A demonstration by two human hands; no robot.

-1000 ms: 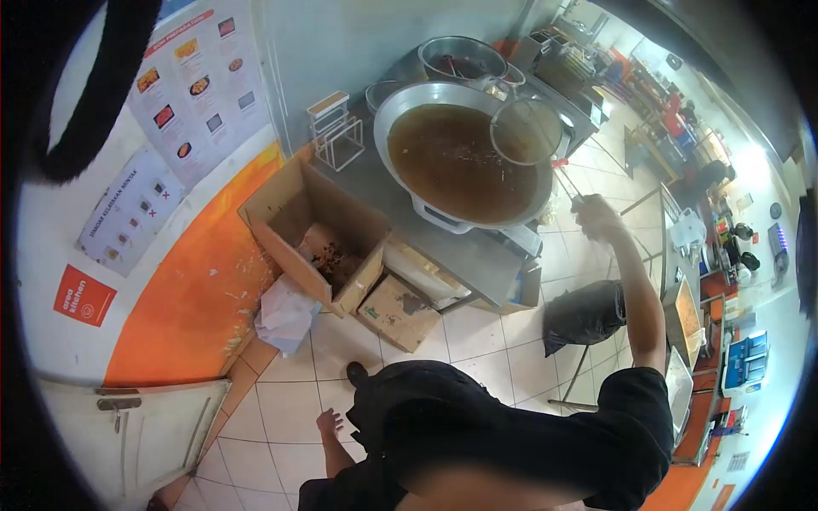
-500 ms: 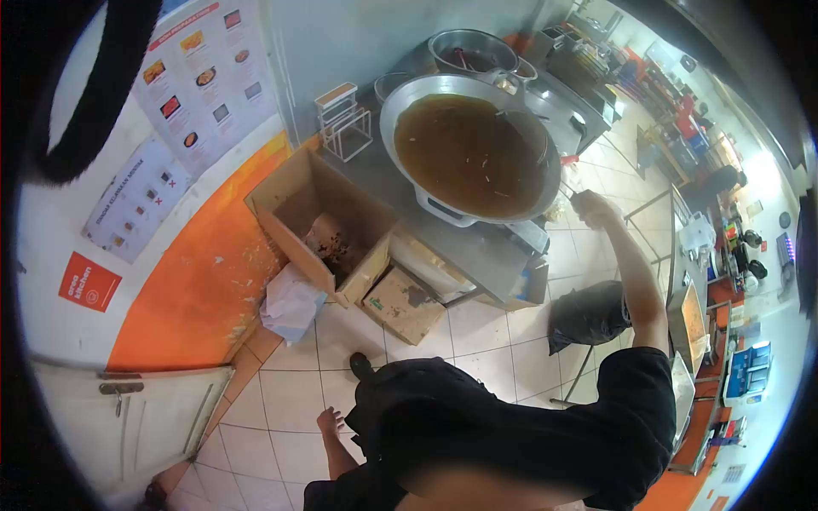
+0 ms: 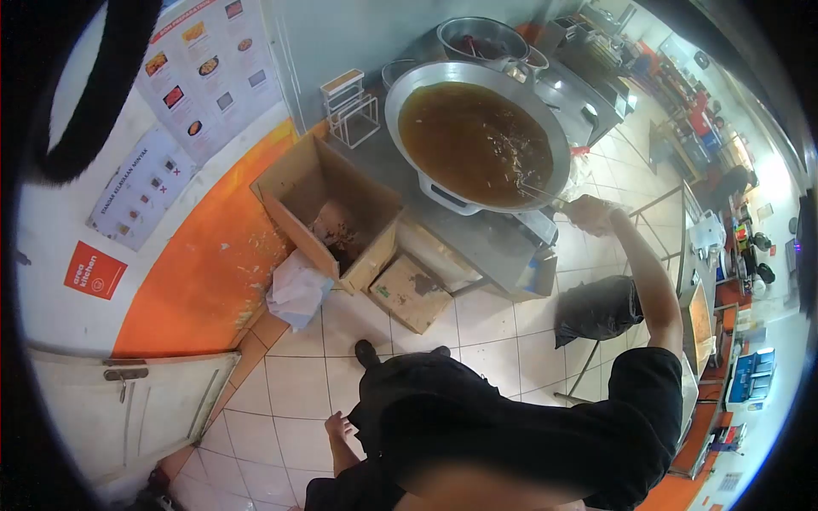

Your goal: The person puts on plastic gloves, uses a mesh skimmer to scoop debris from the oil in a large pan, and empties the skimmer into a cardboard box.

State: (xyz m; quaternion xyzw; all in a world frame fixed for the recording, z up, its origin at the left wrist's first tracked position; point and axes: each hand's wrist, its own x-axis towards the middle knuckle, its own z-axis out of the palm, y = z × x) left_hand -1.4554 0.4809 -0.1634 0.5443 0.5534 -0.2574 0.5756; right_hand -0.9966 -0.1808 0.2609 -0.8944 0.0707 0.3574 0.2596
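Observation:
My right hand (image 3: 590,215) is closed around the handle of a long-handled metal utensil (image 3: 544,193). Its far end dips into brown, oil-like liquid (image 3: 464,140) near the right side of a large metal wok (image 3: 407,164). What shape that end has is hard to make out under the surface. Small bits and ripples show around it. Low beside my body hangs my left hand (image 3: 338,424), fingers loosely bent and apart, with nothing in it.
A metal table (image 3: 486,247) bears the wok, a metal basin (image 3: 483,34) and a small white rack (image 3: 351,111). Below stand an open cardboard box (image 3: 281,183), a smaller carton (image 3: 411,294) and a black bag (image 3: 599,311). A white door (image 3: 166,417) is at lower left.
My right hand has moved slightly down and left, and the utensil's end has shifted toward the wok's near right side, stirring the liquid. The left hand still hangs beside my body.

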